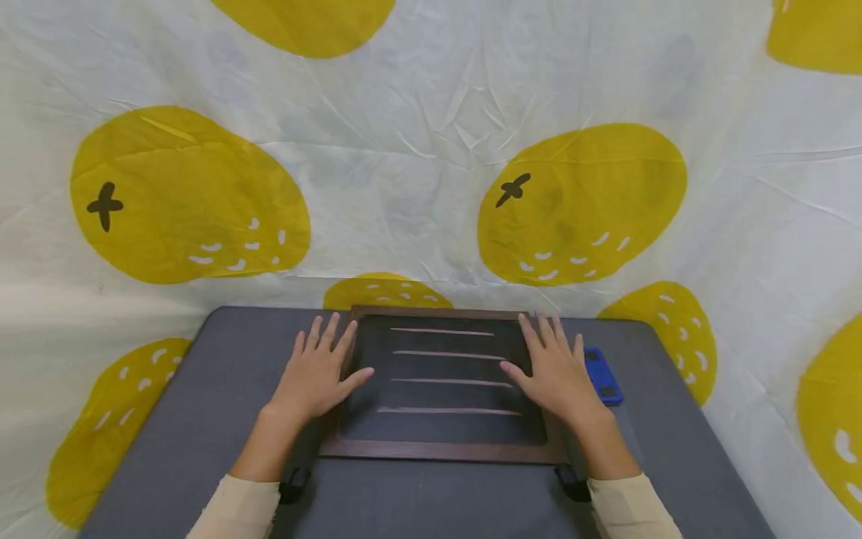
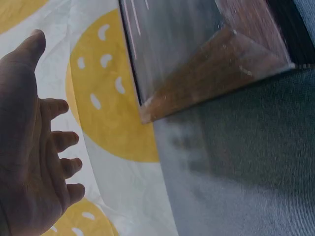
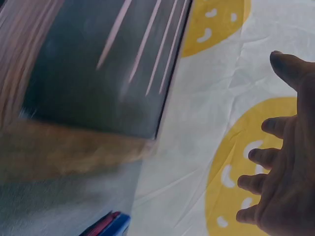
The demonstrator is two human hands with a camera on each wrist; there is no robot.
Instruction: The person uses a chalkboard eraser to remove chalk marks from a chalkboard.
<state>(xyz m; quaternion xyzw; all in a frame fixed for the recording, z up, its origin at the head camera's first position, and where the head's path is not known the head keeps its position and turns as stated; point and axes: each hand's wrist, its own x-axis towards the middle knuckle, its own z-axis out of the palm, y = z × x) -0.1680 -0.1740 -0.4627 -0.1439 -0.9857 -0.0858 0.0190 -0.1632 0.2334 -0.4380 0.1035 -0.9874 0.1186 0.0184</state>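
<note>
A small blackboard [image 1: 444, 389] in a brown wooden frame [image 1: 441, 450] lies on the grey table, with several pale pink chalk lines drawn across it. Over its left edge my left hand [image 1: 316, 374] is spread palm down, fingers apart and straight. The right hand [image 1: 555, 370] is spread the same way over the board's right edge. In the left wrist view a gap shows between the left hand [image 2: 29, 147] and the frame's corner [image 2: 147, 110]. The right wrist view likewise has the right hand [image 3: 285, 162] apart from the board [image 3: 98, 88]. Neither hand holds anything.
A blue object with dark patches [image 1: 602, 376] lies on the table [image 1: 431, 501] just right of the board; its end [image 3: 115, 223] also shows in the right wrist view. Behind the table hangs a white cloth [image 1: 404, 187] printed with large yellow fruit shapes.
</note>
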